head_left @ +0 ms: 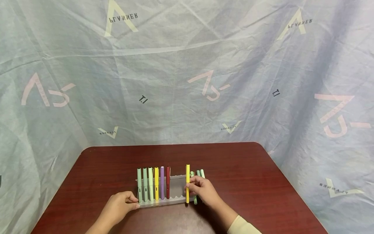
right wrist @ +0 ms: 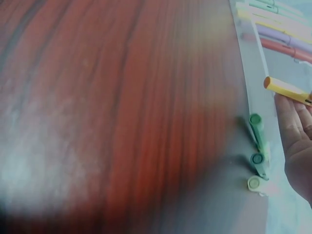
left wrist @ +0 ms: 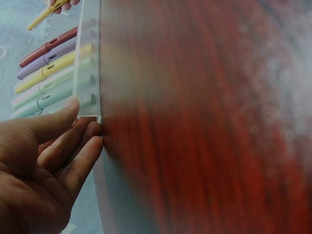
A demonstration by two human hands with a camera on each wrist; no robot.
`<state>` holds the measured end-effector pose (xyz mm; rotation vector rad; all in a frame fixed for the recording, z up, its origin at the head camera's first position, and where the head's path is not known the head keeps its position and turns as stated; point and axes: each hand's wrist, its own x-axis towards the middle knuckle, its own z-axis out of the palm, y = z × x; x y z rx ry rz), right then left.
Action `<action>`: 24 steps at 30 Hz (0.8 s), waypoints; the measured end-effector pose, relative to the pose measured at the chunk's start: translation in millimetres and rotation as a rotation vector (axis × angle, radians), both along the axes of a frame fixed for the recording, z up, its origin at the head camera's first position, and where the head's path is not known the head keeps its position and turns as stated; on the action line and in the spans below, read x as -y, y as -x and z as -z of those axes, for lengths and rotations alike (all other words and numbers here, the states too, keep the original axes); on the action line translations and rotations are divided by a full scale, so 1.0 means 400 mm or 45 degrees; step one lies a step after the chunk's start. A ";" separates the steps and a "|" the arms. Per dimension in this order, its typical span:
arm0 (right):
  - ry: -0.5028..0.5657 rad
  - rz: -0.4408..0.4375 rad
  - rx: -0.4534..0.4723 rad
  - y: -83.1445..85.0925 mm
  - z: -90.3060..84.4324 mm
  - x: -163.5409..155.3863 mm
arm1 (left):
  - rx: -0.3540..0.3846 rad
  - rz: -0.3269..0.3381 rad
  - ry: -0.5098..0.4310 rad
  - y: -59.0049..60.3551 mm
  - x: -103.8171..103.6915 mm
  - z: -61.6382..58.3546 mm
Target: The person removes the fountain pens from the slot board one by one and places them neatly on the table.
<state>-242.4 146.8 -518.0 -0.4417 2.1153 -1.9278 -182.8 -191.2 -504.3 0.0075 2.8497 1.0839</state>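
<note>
The yellow pen [head_left: 187,183] stands straight up at the right part of the clear pen rack [head_left: 175,195], and the right hand [head_left: 203,190] holds it with fingers and thumb curled round its middle. To do this well, I think the pen should stay straight and its bottom tip should go right over one free slot, slowly, with no push to the side. The left hand [head_left: 121,203] rests at the left end of the rack with its fingers fairly straight, touching the corner, and that keeps the rack from sliding. Six pens already stand in the rack on the left: three green pens [head_left: 145,185], another yellow pen [head_left: 156,184], a purple pen [head_left: 162,183] and a red pen [head_left: 168,182]. Between the red pen and the held pen the slots look free. Just behind the right hand are a few more green pens [right wrist: 257,146]; the wrist view is blurry, so I cannot tell if they lean or stand. They are close and could get bumped. All of it sits on a dark red table [head_left: 248,182], with a pale printed sheet [head_left: 187,81] hanging behind.
</note>
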 end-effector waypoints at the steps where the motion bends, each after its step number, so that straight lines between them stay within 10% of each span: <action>1: 0.000 0.001 0.001 0.001 -0.001 -0.005 | -0.003 0.000 0.003 0.001 0.000 0.001; 24: -0.068 0.180 0.000 0.033 -0.028 -0.124 | -0.017 -0.016 0.015 0.000 -0.002 0.000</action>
